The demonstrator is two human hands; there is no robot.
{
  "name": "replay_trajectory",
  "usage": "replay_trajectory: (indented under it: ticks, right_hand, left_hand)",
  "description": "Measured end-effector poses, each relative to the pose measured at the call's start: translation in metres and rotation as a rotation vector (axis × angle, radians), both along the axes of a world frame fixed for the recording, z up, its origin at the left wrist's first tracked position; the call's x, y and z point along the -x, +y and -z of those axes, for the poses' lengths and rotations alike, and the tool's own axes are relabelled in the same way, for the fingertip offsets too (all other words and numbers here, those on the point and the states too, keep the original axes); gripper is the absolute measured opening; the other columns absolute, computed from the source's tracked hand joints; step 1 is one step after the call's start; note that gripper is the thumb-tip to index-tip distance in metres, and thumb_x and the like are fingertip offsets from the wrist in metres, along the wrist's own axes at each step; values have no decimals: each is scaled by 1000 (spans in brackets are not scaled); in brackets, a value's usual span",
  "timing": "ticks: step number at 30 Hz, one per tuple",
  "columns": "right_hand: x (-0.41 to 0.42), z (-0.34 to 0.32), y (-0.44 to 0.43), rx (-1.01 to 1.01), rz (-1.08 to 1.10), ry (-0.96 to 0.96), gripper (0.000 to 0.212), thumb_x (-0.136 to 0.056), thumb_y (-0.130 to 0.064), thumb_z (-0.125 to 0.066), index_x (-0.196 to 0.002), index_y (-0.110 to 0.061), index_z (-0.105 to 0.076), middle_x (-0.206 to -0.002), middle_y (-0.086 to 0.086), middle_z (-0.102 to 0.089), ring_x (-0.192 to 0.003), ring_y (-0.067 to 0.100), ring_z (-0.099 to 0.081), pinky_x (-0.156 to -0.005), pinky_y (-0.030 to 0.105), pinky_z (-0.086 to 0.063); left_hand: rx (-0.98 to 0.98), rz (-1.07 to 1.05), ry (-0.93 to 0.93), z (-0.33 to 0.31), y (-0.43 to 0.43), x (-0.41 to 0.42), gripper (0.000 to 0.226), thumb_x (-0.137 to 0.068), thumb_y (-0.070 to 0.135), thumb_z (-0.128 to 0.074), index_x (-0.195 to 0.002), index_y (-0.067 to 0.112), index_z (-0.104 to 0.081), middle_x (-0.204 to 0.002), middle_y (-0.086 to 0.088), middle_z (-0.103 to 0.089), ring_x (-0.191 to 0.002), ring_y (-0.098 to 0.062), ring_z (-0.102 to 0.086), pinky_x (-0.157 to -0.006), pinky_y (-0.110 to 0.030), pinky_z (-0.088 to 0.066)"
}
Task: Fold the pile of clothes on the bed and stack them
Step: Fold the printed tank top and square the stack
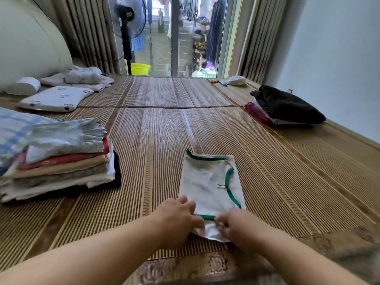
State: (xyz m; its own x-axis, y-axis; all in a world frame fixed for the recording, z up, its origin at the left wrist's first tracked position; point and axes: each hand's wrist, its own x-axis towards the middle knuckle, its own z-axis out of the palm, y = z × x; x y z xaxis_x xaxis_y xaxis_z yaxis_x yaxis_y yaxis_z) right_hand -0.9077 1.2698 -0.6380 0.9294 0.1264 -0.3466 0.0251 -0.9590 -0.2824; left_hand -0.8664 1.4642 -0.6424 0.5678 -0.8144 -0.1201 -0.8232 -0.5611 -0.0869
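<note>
My left hand (177, 220) and right hand (239, 227) pinch the near edge of the white green-trimmed top (205, 182); I should fold it evenly toward the far edge.

- Flat on bed mat (156, 140): white top (205, 186), green trim; left hand (176, 219) and right hand (239, 228) pinch its near edge.
- To the left, folded stack (61, 163); far right, dark-topped pile (285, 105) near the wall.

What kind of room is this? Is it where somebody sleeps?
Probably a bedroom. A pillow lies on the woven mat, beside a stack of folded clothes. The left hand and right hand pinch a white shirt.
</note>
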Motion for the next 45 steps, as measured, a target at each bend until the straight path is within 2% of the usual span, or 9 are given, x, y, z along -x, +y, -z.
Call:
replay_trajectory:
  ticks: [9,15,20,23,28,34,38,41,45]
  right_hand:
    - [5,16,-9,-102,158,-64,43,-92,-12,-45,-120,-40,-62,-126,-3,-61,-102,13,-58,-91,25,-47]
    - [8,19,-11,-81,109,-109,36,-97,-21,-46,-123,-42,-59,-129,-3,-58,-105,14,-57,-91,26,-47]
    - [12,16,-11,-24,14,-159,33,-97,-34,-48,-128,-41,-55,-129,-4,-60,-110,15,-58,-91,28,-46]
    - [14,10,-19,-140,24,-123,39,-90,-43,-60,-128,-41,-55,-126,-7,-61,-106,11,-58,-92,26,-45]
    - [14,7,-54,-270,42,-209,56,-69,-49,-79,-122,-41,-61,-126,-19,-61,-98,-14,-53,-84,-1,-35]
    - [17,30,-67,-93,-55,-192,69,-73,-40,-62,-140,-41,-44,-145,-22,-42,-134,-2,-33,-116,23,-23]
    - [17,37,-64,-30,-89,-407,44,-84,-30,-57,-128,-34,-60,-133,-22,-55,-129,-1,-42,-109,12,-22]
    - [19,28,-61,-238,27,-363,21,-84,-23,-58,-92,-34,-74,-96,-19,-69,-96,2,-60,-88,19,-46]
    - [14,-4,-57,-549,166,-109,22,-75,-29,-51,-53,-27,-53,-53,-13,-48,-53,5,-43,-53,24,-35]
  left_hand:
    - [-350,459,-216,-27,-10,5,23,-92,32,-53,-109,25,-67,-114,5,-55,-98,-17,-40,-79,-31,-40]
    - [-507,343,-362,-26,-5,20,31,-94,33,-50,-121,19,-58,-109,-4,-60,-99,-24,-51,-77,-37,-40]
    - [-219,320,-257,-16,18,36,28,-93,29,-46,-117,19,-56,-109,-6,-59,-86,-23,-54,-61,-33,-41]
    - [61,75,-105,-6,36,31,45,-88,37,-49,-132,35,-41,-138,-1,-42,-117,-19,-46,-93,-34,-50]
    - [15,-187,104,5,42,13,83,-82,43,-50,-152,35,-6,-158,10,-17,-145,-10,-13,-119,-30,-12]
    - [154,-166,160,21,31,5,63,-86,29,-54,-145,38,-35,-151,20,-34,-142,-1,-23,-115,-21,-15]
    - [290,-202,257,30,39,7,45,-95,25,-51,-134,47,-45,-145,27,-36,-138,8,-18,-113,-15,-10]
    - [398,-339,518,30,47,9,36,-95,23,-55,-125,43,-59,-133,31,-43,-130,10,-32,-114,-18,-19]
    - [628,-480,915,0,57,11,25,-91,28,-56,-72,20,-71,-78,6,-64,-72,-15,-54,-73,-34,-46]
